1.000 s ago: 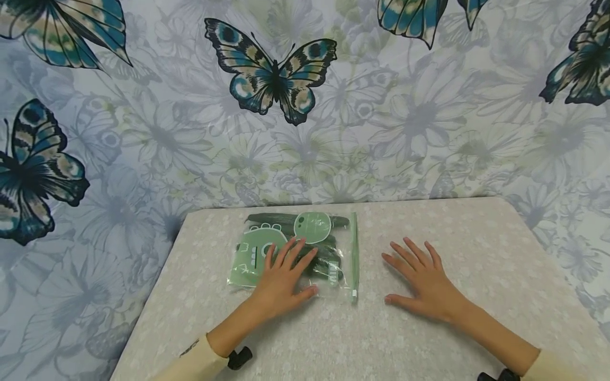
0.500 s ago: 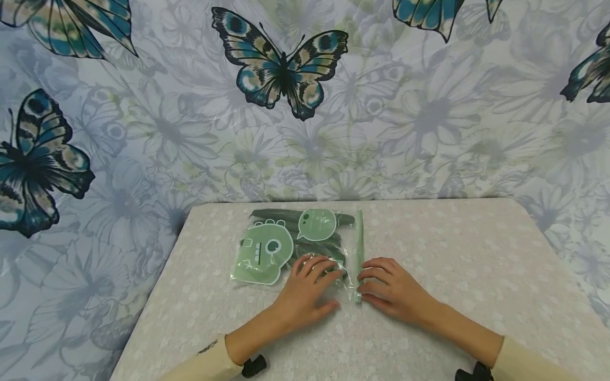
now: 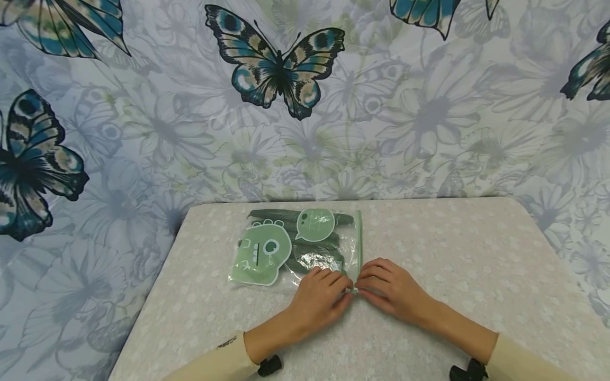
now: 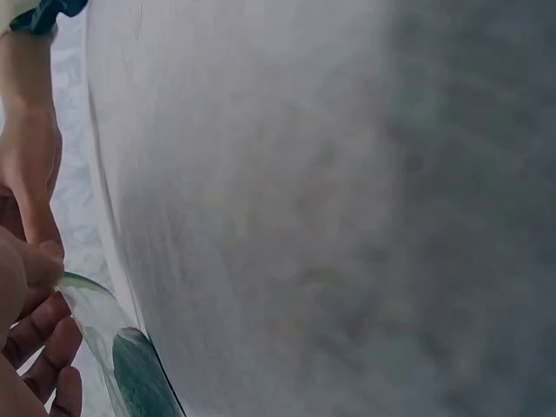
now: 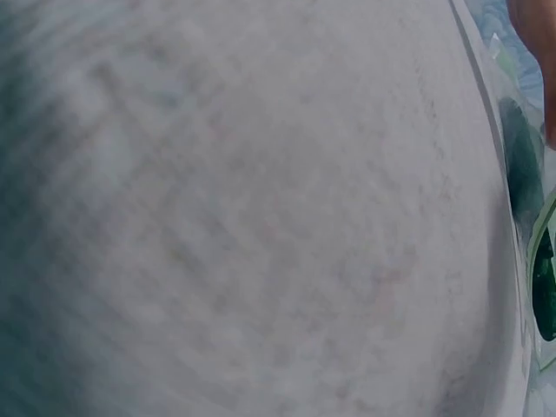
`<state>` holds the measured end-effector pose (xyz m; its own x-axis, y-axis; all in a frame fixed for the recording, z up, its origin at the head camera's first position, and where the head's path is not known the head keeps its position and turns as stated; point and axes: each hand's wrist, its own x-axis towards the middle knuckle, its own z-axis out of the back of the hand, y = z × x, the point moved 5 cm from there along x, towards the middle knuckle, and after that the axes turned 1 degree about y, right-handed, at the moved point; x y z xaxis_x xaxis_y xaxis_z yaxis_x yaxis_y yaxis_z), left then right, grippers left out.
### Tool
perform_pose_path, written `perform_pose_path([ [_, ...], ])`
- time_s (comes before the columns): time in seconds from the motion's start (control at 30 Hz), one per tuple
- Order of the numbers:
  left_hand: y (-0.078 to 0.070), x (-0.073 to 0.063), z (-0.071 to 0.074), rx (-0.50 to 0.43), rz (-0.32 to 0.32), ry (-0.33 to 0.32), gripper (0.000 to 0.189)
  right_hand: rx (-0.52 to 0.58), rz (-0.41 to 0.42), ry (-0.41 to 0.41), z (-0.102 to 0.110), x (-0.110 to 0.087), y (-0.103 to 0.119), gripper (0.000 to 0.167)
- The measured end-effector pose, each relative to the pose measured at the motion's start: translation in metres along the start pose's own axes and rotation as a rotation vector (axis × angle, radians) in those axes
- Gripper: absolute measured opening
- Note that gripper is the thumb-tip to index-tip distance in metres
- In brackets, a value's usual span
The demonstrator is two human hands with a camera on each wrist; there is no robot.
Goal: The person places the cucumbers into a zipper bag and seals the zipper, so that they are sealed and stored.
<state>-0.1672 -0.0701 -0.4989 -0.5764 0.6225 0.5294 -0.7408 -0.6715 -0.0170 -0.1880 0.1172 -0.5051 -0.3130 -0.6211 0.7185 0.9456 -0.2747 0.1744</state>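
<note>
A clear zip bag (image 3: 262, 259) with green cartoon prints lies flat on the table in the head view. Several dark green cucumbers (image 3: 276, 214) show through the plastic. At the bag's near right corner, my left hand (image 3: 316, 301) pinches the end of the zip edge. My right hand (image 3: 393, 291) meets it there, thumb and fingers pinching the green zip strip beside the small white slider. The left wrist view has the bag's edge (image 4: 91, 304) between fingers, with a cucumber (image 4: 143, 373) below. In the right wrist view the bag (image 5: 543, 347) is mostly cut off.
A pale patterned cloth covers the table (image 3: 452, 248). Behind it rises a wall cloth (image 3: 424, 121) printed with butterflies and flowers. Dark wrist cameras sit on both wrists, near the cream sleeves (image 3: 519, 357).
My right hand has moved left onto the bag's zip edge. The left hand has slid right and nearer, from the bag's middle to its near right corner. Both hands now pinch there.
</note>
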Motion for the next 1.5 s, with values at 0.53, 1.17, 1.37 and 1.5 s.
perform_pose_path([
  [0.53,-0.002,0.004,0.003,-0.040,-0.040,-0.043,0.014,-0.057,0.067,0.018,-0.003,0.014,-0.006,0.006],
  [1.17,0.003,0.002,0.008,-0.129,0.029,-0.062,0.014,-0.250,0.026,0.225,-0.018,0.020,-0.043,0.023],
  [1.37,0.007,0.001,0.010,-0.189,0.051,-0.053,0.015,-0.278,0.014,0.243,-0.023,0.020,-0.061,0.023],
  [1.5,0.006,0.000,0.006,-0.200,0.044,-0.041,0.017,-0.336,0.040,0.259,-0.024,0.020,-0.071,0.026],
])
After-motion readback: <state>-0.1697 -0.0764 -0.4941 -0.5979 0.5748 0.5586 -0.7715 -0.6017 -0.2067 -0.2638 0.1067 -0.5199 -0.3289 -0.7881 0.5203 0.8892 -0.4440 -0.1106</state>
